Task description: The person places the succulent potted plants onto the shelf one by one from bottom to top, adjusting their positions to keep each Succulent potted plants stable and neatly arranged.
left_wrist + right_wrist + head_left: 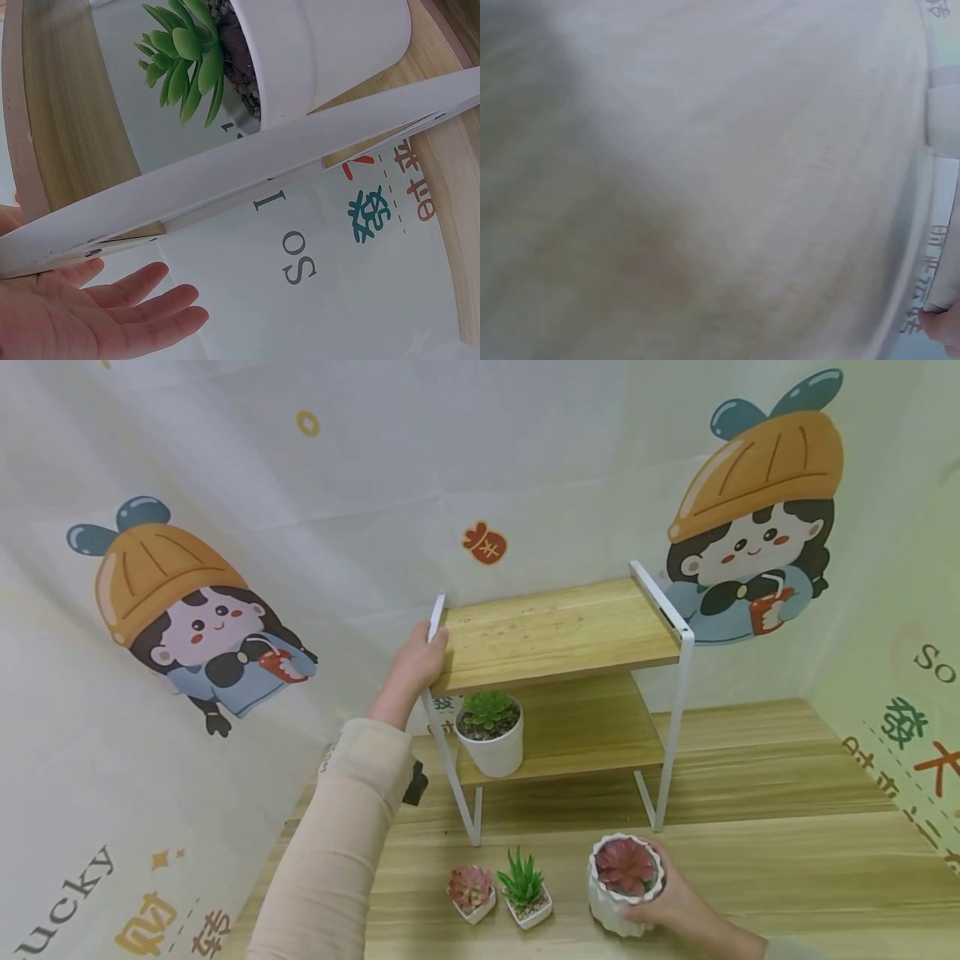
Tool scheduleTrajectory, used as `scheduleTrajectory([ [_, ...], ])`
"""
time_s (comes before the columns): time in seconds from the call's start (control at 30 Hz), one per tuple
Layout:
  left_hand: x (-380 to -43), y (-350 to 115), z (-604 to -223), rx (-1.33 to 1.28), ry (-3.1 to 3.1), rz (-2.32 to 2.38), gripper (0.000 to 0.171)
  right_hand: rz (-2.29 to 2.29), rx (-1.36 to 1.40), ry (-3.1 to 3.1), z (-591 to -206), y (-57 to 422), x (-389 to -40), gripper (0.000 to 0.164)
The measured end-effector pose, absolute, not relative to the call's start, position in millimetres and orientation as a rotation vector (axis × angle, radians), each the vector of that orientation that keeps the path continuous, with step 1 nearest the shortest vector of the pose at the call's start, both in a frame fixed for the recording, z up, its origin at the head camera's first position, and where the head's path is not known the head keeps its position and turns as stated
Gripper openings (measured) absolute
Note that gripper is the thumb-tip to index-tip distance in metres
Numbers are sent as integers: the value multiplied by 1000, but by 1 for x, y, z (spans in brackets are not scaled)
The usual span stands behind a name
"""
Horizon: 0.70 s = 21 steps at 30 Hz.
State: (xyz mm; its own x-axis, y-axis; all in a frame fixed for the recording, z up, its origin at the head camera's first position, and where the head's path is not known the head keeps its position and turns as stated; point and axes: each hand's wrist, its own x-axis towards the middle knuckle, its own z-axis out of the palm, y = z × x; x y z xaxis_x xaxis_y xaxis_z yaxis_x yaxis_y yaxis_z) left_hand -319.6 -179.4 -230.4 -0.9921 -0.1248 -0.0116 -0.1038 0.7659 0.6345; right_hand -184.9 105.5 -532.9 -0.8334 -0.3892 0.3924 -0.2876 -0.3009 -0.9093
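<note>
My left hand grips the upper left side of a two-tier wooden shelf with a white frame. In the left wrist view, several fingers extend below the white side bar. A white pot with a green succulent stands at the left end of the lower tier. In front of the shelf, at the right, my right hand holds a ribbed white pot with a dark red succulent, fingers around its right side. Most of the right wrist view is a pale blur.
Two small white pots stand on the wooden table in front of the shelf: one with a pinkish succulent, one with a spiky green plant. A printed cloth with cartoon figures hangs behind and along both sides.
</note>
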Motion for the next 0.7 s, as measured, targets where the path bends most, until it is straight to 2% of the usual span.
scheduleTrajectory([
  [0.4,-321,-180,-231,181,-2920,-1068,55,-2217,-834,1917,-486,102,-194,76],
  [0.7,-319,-179,-230,179,-2916,-1071,55,-2015,-601,2246,-432,93,-204,84],
])
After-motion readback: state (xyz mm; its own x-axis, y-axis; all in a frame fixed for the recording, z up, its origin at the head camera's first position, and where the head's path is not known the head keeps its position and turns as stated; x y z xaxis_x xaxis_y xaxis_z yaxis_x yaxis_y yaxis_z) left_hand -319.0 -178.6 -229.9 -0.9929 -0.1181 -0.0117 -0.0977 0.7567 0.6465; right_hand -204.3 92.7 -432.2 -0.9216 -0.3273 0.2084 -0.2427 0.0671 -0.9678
